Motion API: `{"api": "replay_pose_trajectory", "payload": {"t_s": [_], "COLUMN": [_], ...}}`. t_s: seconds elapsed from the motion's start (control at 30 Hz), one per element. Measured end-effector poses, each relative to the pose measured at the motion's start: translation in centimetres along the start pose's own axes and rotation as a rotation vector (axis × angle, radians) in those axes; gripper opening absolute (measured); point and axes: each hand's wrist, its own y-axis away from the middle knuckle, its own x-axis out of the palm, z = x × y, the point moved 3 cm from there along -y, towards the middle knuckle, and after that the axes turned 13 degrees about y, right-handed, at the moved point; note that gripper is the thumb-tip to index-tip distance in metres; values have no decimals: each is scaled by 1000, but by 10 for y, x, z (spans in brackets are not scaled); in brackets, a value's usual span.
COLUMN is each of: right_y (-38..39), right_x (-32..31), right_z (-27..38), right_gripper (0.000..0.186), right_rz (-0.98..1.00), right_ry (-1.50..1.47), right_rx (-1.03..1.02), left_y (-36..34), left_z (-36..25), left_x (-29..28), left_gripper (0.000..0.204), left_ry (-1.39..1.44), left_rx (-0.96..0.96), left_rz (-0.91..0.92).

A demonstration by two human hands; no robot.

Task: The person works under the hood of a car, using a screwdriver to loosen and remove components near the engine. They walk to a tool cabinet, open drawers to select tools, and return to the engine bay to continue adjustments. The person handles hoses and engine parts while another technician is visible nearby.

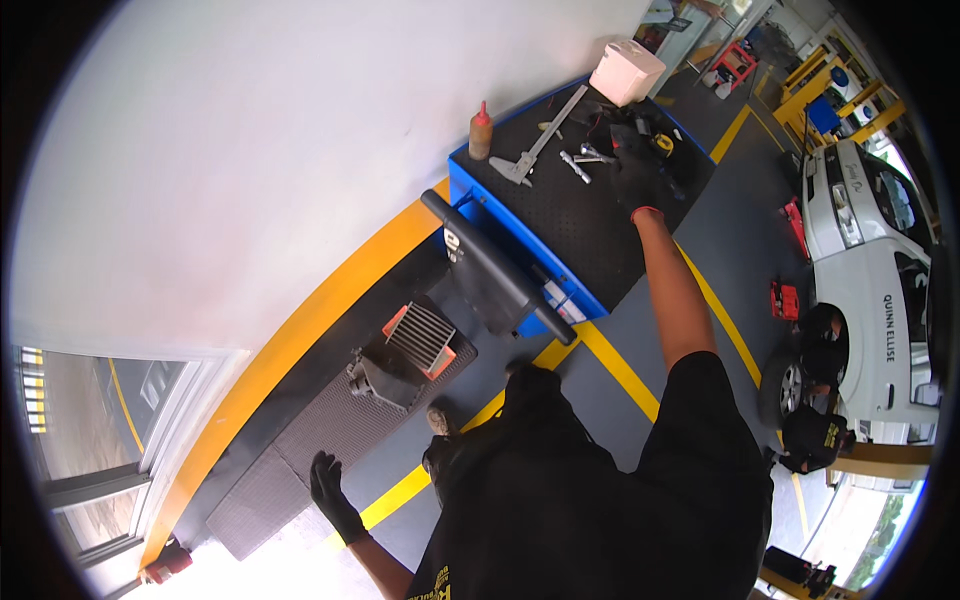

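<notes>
My right hand (637, 182), in a black glove with a red cuff, reaches over the black top of a blue tool cart (575, 215). Its fingers blend into dark tools there, so any grip is hidden. Just left of it lie chrome sockets or ratchet pieces (577, 166), and a yellow and black tape measure (662, 145) is to its right. A large caliper (545, 140) and a bottle with a red nozzle (481, 132) are farther left. My left hand (335, 500), also black-gloved, hangs low at the left with fingers apart, holding nothing.
A pale box (627, 72) stands at the cart's far end. On the floor mat (330, 425) by the wall lie an air filter (422, 338) and a grey housing (385, 380). A person (812, 440) crouches by a white vehicle (870, 290) at the right, near a red case (785, 300).
</notes>
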Motion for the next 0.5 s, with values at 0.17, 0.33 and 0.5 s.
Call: {"api": "replay_pose_trajectory", "payload": {"t_s": [0.17,0.33,0.5], "right_y": [-10,-37,-65], "right_x": [88,59,25], "right_z": [-48,-36,-49], "right_gripper": [15,13,23], "right_rz": [118,-62,29], "right_ry": [236,-28,-378], "right_rx": [-236,-257,-174], "left_y": [94,153,155], "left_z": [52,74,26], "left_x": [49,122,223], "left_gripper": [51,47,43], "left_ry": [-45,39,-144], "left_rx": [-30,-142,64], "left_rz": [-233,-311,-92]}}
